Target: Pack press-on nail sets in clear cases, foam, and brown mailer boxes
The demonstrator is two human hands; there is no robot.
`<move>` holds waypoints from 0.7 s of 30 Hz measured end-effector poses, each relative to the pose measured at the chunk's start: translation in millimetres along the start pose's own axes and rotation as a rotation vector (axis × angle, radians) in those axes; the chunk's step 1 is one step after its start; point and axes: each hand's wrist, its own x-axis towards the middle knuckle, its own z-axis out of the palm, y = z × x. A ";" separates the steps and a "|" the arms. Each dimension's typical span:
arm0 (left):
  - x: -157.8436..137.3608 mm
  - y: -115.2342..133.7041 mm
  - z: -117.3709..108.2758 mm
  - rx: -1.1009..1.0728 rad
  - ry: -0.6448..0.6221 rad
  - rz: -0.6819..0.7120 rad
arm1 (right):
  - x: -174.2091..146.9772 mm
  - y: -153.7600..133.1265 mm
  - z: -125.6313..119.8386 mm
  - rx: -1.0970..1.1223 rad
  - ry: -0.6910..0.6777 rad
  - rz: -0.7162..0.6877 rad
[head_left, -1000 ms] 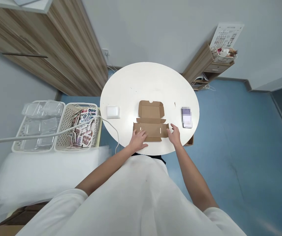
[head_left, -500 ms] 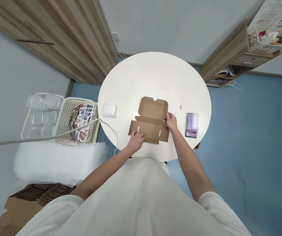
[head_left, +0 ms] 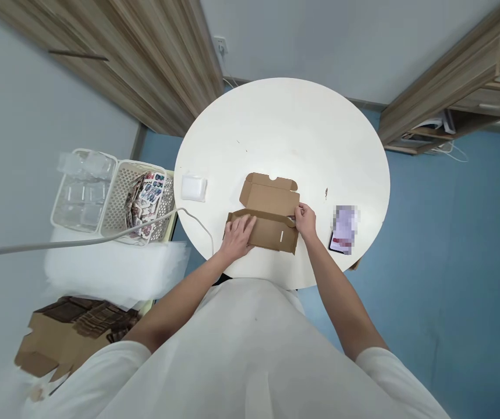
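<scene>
Tilted up since the earlier frame, the carton's (head_left: 271, 196) middle strip (head_left: 267, 215) stands towards the table's (head_left: 284, 122) near edge. My left hand (head_left: 237, 237) lies half-open on its left end; my right hand (head_left: 305, 221) apparently pinches its right side. White packet (head_left: 194, 188) and cable (head_left: 57, 246) sit left, phone (head_left: 344, 230) by the right edge.

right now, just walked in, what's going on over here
A person at a round white table has both bare hands on a brown cardboard box, partly folded with its lid open. The left hand lies on the box's near-left part; the right hand appears to pinch its right edge by the fold. A white packet lies to the left, a phone to the right.
</scene>
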 end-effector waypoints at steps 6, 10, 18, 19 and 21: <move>14.2 -1.4 -10.8 0.096 -0.057 0.071 | -14.2 -3.3 2.1 0.013 -0.087 -0.008; 10.6 -7.6 -6.6 0.100 -0.036 0.129 | -38.3 -8.1 2.5 -0.161 -0.013 -0.080; -12.7 -25.6 -3.4 0.130 -0.024 0.241 | -119.4 -6.6 22.9 -0.806 -0.205 -0.619; -16.0 -27.5 -3.3 0.138 -0.024 0.260 | -126.4 -4.8 29.0 -0.869 -0.234 -0.609; -23.0 -32.2 -2.9 0.153 -0.013 0.271 | -135.2 -2.2 40.5 -0.981 -0.261 -0.538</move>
